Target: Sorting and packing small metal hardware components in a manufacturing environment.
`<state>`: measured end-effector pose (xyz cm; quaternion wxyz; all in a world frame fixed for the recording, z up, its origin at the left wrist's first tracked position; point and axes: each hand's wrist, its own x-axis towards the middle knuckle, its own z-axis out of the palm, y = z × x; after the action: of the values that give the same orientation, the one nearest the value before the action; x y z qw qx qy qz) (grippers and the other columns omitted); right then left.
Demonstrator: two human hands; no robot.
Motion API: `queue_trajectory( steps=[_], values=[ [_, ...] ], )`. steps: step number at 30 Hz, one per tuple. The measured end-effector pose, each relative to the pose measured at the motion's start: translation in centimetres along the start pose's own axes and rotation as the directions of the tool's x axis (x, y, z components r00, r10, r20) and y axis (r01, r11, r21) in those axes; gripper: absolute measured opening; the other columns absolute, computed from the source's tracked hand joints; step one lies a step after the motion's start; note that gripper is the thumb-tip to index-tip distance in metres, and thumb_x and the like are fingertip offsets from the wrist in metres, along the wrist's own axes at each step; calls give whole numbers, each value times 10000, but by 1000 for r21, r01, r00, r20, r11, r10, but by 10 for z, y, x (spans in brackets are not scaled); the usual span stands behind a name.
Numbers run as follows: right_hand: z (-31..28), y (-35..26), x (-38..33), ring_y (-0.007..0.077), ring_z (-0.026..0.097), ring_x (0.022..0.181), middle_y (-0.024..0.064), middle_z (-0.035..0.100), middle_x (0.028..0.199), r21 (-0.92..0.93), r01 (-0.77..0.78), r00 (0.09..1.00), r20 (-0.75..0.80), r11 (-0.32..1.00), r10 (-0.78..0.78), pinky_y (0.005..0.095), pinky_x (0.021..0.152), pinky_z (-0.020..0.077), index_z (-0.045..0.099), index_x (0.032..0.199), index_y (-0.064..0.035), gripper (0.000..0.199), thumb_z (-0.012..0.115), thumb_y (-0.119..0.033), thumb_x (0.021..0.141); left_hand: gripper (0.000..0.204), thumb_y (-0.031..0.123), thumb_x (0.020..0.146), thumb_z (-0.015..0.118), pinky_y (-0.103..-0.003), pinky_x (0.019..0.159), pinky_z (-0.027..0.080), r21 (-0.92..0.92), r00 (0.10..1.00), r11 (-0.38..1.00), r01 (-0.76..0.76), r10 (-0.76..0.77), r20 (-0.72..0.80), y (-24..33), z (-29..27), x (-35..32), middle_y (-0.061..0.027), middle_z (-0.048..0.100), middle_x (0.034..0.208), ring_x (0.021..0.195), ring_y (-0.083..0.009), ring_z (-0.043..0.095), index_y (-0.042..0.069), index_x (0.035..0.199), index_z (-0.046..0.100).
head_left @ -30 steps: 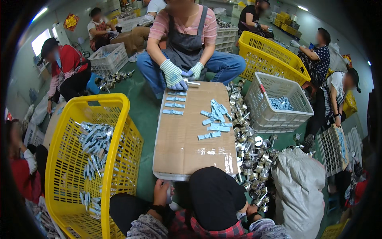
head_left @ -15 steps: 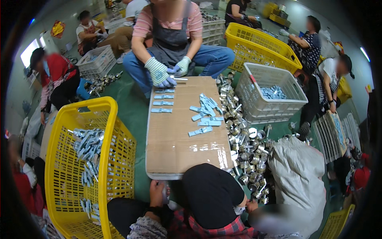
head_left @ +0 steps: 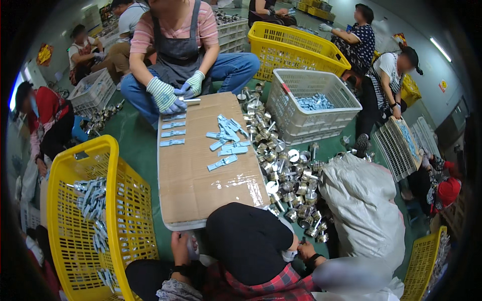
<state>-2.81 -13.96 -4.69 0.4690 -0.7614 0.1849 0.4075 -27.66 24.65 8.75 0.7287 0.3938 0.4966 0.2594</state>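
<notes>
My left hand (head_left: 179, 248) is curled closed just below the near left corner of a cardboard-topped table (head_left: 201, 193); what it holds, if anything, I cannot make out. By my bent right knee, my right hand (head_left: 307, 252) has its fingers closed, perhaps on something small and dark that I cannot name. On the cardboard lies a loose pile of light-blue clip-shaped pieces (head_left: 228, 131), with a row of similar blue pieces (head_left: 172, 133) along the left edge. Across the table, a co-worker's gloved hands (head_left: 175, 95) meet near a slim metal piece.
A yellow basket (head_left: 114, 200) with blue pieces stands at left. Many round metal parts with stems (head_left: 296, 175) cover the floor right of the table. Beyond are a white sack (head_left: 361, 205), a grey crate (head_left: 316, 118) and a yellow crate (head_left: 301, 42). Several people sit around.
The whole view has shifted and tilted, so the table and crates sit farther left. Both my hands stay low by my knees, still closed. The pieces on the cardboard look unchanged.
</notes>
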Motion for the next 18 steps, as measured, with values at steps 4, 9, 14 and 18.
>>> queue_trajectory(
  steps=[4,9,14,18],
  values=[
    [-3,11,18,181,526,556,40,539,678,64,50,999,-23,997,-48,312,447,393,489,964,-84,337,635,-47,662,178,139,838,445,-268,426,418,-10,1000,1000,-6,6,-1,-6,-2,2,-82,535,672,493,-153,494,96,1009,419],
    [-24,41,68,159,495,536,11,511,655,-98,-14,1000,-22,995,12,316,450,357,505,895,-99,196,614,-131,735,189,114,827,475,-253,456,440,-63,1000,998,25,-26,-12,3,1,-6,-70,544,677,507,-136,515,74,1007,438],
    [-42,59,82,214,572,675,99,584,729,-175,147,963,-199,974,-181,301,590,447,569,853,-28,250,619,-214,694,173,130,831,484,-242,451,433,-20,998,1000,22,-21,60,8,18,0,-66,534,661,503,-128,508,72,987,436],
    [-25,30,37,229,567,740,78,580,833,-675,692,565,726,-255,-391,320,642,449,556,903,-67,258,613,-162,670,169,134,830,490,-241,454,437,2,999,1000,0,0,-36,8,-5,-8,-68,537,658,507,-128,513,74,978,434]
  ],
)
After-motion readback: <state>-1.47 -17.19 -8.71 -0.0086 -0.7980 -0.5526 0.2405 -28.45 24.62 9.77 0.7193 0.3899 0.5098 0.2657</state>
